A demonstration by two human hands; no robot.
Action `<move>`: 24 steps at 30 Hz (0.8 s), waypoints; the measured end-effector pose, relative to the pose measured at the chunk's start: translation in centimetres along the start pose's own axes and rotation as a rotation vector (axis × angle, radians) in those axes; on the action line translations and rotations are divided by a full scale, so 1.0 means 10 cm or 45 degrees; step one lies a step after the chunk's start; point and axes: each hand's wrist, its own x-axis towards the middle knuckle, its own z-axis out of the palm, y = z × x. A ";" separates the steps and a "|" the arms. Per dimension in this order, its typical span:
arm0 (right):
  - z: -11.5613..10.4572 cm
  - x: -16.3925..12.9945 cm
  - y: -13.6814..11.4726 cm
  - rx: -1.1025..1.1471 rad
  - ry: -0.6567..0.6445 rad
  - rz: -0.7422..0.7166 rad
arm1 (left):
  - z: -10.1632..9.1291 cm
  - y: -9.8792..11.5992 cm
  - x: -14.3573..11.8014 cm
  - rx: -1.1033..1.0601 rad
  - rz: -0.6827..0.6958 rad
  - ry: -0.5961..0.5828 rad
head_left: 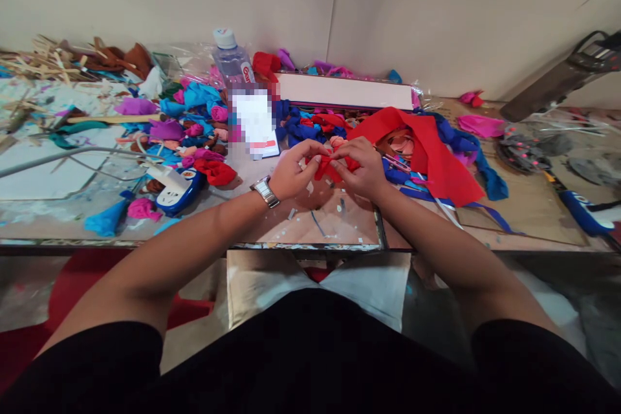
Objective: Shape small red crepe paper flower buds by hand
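Observation:
Over the front middle of the table, both of my hands pinch a small folded piece of red crepe paper (324, 168). My left hand (295, 171), with a metal watch (265, 192) on the wrist, grips its left side. Thumb and fingers of my right hand (361, 167) close on its right side, fingertips close to those of the left. Part of the piece is hidden behind the fingers. Just right of my right hand, a long red strip (449, 171) drapes over a heap of coloured scraps. Behind the hands lie crumpled dark blue pieces (295, 126).
Rolled, rose-like coloured pieces (169, 129) cover the left side, beside a power strip (179, 193) with a plugged-in cable. A lit phone (257, 123) leans before a plastic bottle (233, 61). A long white box (344, 92) lies behind; a dark flask (557, 77) tilts at right.

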 end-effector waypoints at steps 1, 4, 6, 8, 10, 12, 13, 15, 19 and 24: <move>0.00 0.00 0.00 -0.005 -0.009 0.011 | 0.00 0.01 0.00 0.018 0.008 -0.007; 0.01 -0.01 0.01 -0.018 -0.028 0.020 | -0.01 0.03 -0.01 0.067 0.040 -0.025; 0.01 -0.01 0.02 -0.022 -0.037 0.009 | 0.00 0.03 -0.02 0.090 0.061 -0.033; 0.01 -0.01 0.02 -0.023 -0.049 0.000 | 0.00 0.02 -0.03 0.113 0.080 -0.042; 0.01 -0.01 0.02 -0.035 -0.073 0.005 | 0.00 0.03 -0.05 0.146 0.099 -0.059; 0.01 -0.02 0.02 -0.056 -0.094 0.016 | 0.00 0.04 -0.06 0.174 0.119 -0.075; 0.01 -0.02 0.02 -0.066 -0.096 0.019 | 0.00 0.06 -0.06 0.181 0.130 -0.083; 0.02 -0.02 0.02 -0.080 -0.083 0.016 | 0.01 0.09 -0.07 0.177 0.152 -0.091; 0.02 -0.03 0.03 -0.095 -0.086 0.010 | 0.02 0.10 -0.06 0.090 0.138 -0.090; 0.01 -0.02 0.02 -0.080 -0.078 -0.002 | 0.05 0.02 -0.03 -0.055 0.074 -0.077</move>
